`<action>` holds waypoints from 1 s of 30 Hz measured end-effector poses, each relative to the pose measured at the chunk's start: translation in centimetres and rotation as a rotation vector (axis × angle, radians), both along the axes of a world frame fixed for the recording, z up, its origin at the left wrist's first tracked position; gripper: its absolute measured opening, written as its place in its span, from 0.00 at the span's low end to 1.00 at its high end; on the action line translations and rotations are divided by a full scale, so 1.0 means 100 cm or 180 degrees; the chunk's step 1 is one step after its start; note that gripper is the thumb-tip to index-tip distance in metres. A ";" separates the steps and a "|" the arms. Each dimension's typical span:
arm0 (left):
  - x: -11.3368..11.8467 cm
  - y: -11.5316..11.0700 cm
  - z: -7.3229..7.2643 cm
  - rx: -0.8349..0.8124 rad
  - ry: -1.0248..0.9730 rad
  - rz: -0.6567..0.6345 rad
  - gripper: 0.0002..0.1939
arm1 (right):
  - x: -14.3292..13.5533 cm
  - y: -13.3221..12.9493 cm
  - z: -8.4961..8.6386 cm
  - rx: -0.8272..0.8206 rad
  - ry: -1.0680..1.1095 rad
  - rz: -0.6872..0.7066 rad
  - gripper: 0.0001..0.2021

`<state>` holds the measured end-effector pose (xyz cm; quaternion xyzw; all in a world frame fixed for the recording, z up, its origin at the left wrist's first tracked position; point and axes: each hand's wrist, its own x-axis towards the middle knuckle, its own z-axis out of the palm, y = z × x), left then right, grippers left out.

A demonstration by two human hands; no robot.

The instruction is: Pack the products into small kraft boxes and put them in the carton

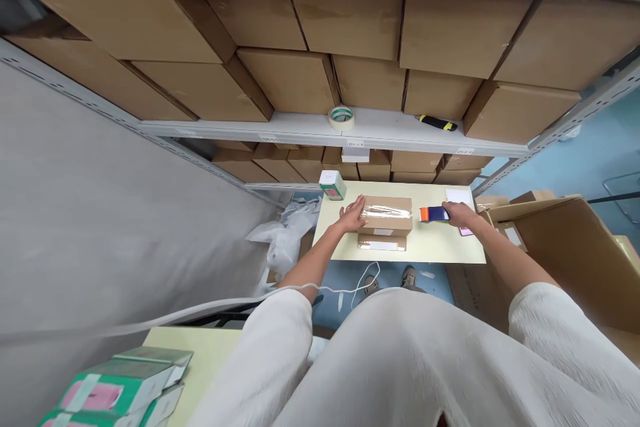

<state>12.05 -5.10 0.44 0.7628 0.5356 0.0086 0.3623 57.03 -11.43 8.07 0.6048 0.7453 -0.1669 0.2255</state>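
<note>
A brown cardboard box (386,204) with shiny clear tape along its top sits on the pale yellow table (425,248). My left hand (353,215) grips the box's left end, its fingers over the upper edge. To the right of the box, my right hand (457,213) is closed around a dark blue tool with an orange end (436,214), possibly a tape dispenser; its exact kind is unclear. The orange end points at the box with a small gap between. Against the box's near side lies a narrower brown package (382,244) with a white label.
A green-and-white carton (333,185) stands at the table's back left. Tape roll (341,118) and yellow-black cutter (437,123) lie on the shelf among boxes. A large open carton (565,247) is at right. A white cable (200,310) crosses at left, above green cartons (113,380).
</note>
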 end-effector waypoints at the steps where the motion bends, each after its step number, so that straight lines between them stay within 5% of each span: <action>1: 0.000 0.000 0.000 0.0002 0.0005 0.0008 0.56 | -0.007 0.003 -0.004 -0.0034 -0.0048 0.0018 0.18; 11: 0.004 0.001 0.000 0.0097 -0.0316 0.0033 0.57 | -0.058 0.051 -0.005 -0.0280 -0.0279 0.0125 0.23; 15: 0.003 -0.002 0.002 0.0052 -0.0235 0.0083 0.57 | -0.072 0.054 -0.022 -0.0348 -0.0318 0.0030 0.22; 23: 0.001 -0.002 -0.001 0.0049 -0.0375 0.0119 0.57 | -0.010 0.027 -0.061 -0.0755 0.0571 -0.1489 0.22; 27: -0.001 -0.001 -0.001 0.0044 -0.0421 -0.0029 0.58 | 0.015 0.004 -0.077 -0.0538 0.1430 -0.2957 0.30; 30: -0.002 0.000 -0.002 0.0043 -0.0412 -0.0113 0.58 | 0.016 -0.007 -0.087 -0.0363 0.1595 -0.3259 0.24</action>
